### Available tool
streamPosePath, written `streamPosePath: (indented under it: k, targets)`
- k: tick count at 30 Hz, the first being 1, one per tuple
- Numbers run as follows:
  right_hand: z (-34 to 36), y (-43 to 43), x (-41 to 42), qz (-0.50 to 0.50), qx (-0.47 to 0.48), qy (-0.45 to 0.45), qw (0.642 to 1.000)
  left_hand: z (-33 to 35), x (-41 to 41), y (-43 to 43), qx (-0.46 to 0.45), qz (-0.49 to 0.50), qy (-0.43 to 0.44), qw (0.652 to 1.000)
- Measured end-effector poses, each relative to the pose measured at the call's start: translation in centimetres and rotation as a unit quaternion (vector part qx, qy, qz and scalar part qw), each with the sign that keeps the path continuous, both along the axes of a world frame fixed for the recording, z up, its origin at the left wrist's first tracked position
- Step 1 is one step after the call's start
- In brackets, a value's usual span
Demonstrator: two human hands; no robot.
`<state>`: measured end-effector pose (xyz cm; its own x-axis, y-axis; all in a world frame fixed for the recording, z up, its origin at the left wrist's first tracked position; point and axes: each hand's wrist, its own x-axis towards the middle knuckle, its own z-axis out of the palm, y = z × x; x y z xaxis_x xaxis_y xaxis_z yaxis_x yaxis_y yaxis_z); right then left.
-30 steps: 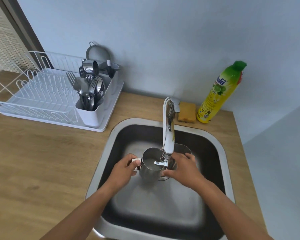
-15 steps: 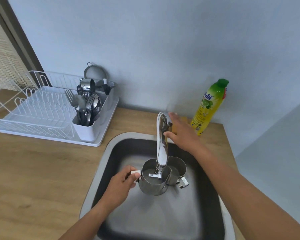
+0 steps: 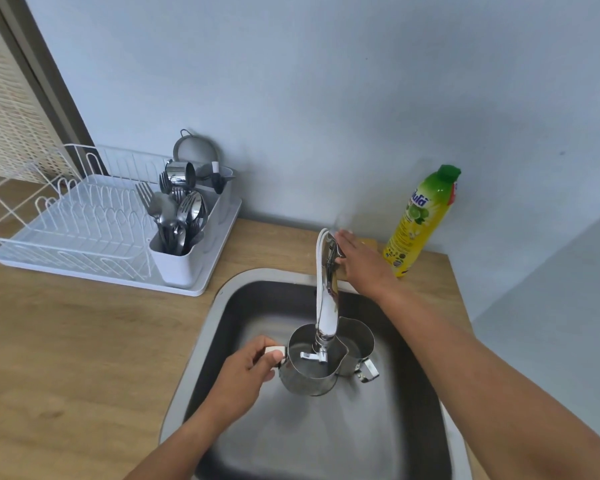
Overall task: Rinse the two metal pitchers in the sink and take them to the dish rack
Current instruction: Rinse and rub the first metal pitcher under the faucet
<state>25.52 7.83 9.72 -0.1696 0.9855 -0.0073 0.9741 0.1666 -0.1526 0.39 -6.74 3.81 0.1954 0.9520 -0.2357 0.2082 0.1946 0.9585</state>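
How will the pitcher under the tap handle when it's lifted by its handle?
Probably rigid: the pitcher under the tap looks like polished metal. Likely heavier than its size suggests, since there seems to be water inside, and it may slosh toward the spout if tilted. The left hand pinches only the side handle, so the off-centre load could make it swing; wet metal may be slippery.

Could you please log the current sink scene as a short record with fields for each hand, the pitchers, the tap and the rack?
left hand: grips the handle of the near pitcher
right hand: on the top of the faucet, at its lever
near pitcher: upright in the sink, under the spout
far pitcher: upright, touching the near one, handle free
faucet: spout over the near pitcher; water flow not discernible
sink: holds both pitchers
dish rack: plate slots unfilled, cutlery in its caddy
dish soap bottle: on the counter by the wall
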Motion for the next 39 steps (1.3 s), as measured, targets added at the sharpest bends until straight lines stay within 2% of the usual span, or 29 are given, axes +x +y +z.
streamPosePath:
  k: [21,39]
  targets:
    - [1.8,0.9,-0.1,-0.009,-0.040,-0.005,0.999,0.3,0.2,-0.3,-0.007,-0.014,-0.014,1.000]
    - [2.2,1.3,0.0,-0.013,-0.067,0.015,0.998,0.3,0.0,-0.7,-0.006,-0.018,0.010,1.000]
